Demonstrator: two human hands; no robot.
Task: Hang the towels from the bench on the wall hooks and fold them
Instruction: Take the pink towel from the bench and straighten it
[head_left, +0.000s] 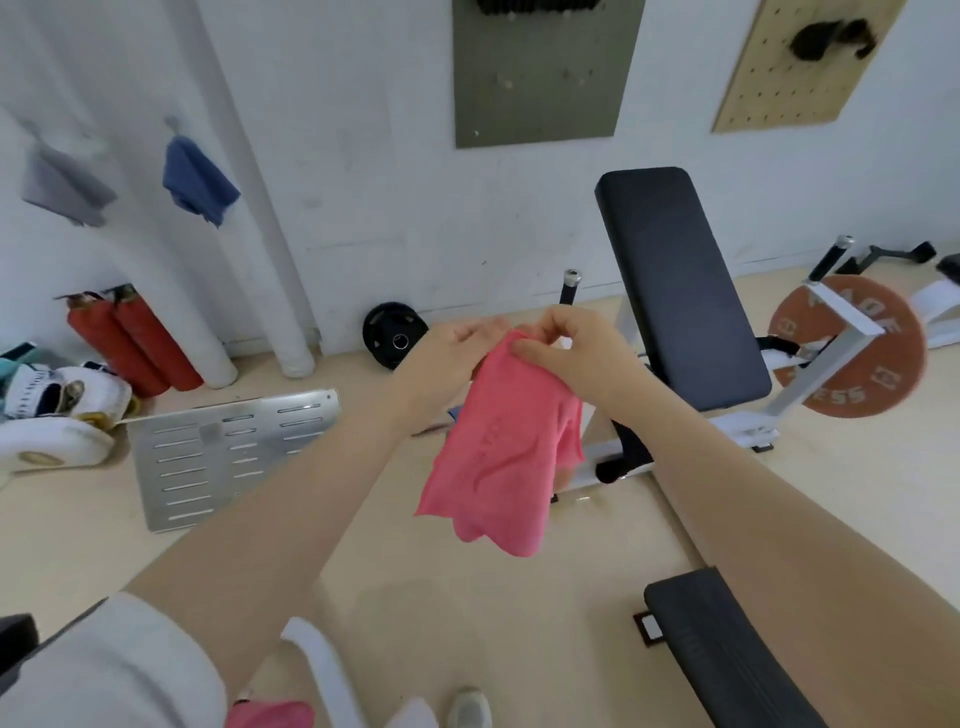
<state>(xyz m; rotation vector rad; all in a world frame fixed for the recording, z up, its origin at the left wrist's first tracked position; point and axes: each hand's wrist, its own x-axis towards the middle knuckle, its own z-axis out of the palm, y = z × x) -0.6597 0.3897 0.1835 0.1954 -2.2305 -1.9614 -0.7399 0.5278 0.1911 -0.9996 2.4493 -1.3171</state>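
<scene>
A pink towel (501, 447) is being held up in front of the person, above the floor (363, 545), by both hands. Its upper edge is being pinched by the left hand (447, 358) at the left corner, fingers curled onto the cloth. The right hand (571, 348) is being kept just beside it, thumb and curled fingers gripping the same edge. The remainder of the towel is being left to hang loose and creased below the hands.

The counter (680, 291), a black padded gym bench with a raised backrest, is being observed at 2 o'clock from the towel. On the wall at 10 o'clock, a blue towel (200, 179) and a grey towel (65, 184) are being carried on hooks. A perforated metal plate (223, 457) is lying on the floor at 9 o'clock, and an orange weight plate (852, 353) is being supported on the frame at 3 o'clock.
</scene>
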